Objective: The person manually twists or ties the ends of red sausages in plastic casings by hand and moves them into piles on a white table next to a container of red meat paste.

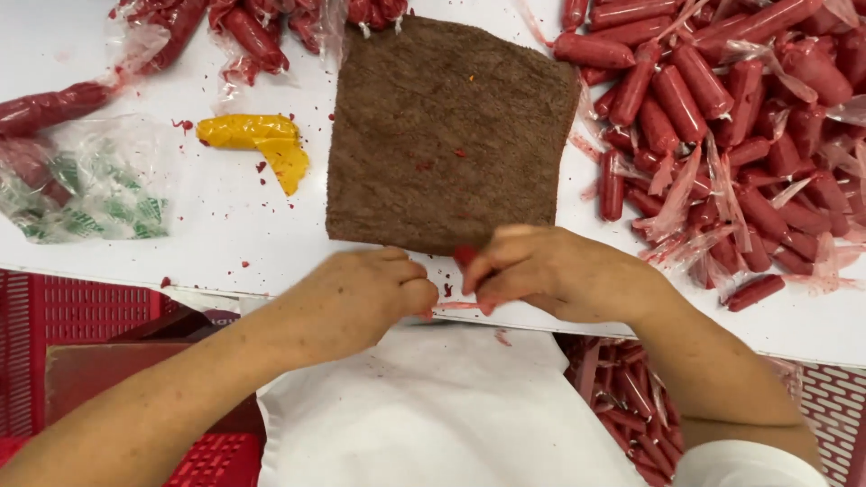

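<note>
Head view: both hands meet at the table edge, just below the brown cloth [446,135]. Right hand [541,271] pinches a small red stick [465,257] btwn fingertips; left hand [365,293] curled tight beside it, contents hidden. Best w/ short, firm pinches, wrists low. Red stick pile [722,135] lies up-right of the grip.

A flat white worktable [225,225], evenly lit and speckled with small red crumbs, fills the view, with red perforated plastic crates [54,311] standing below its near edge.
</note>
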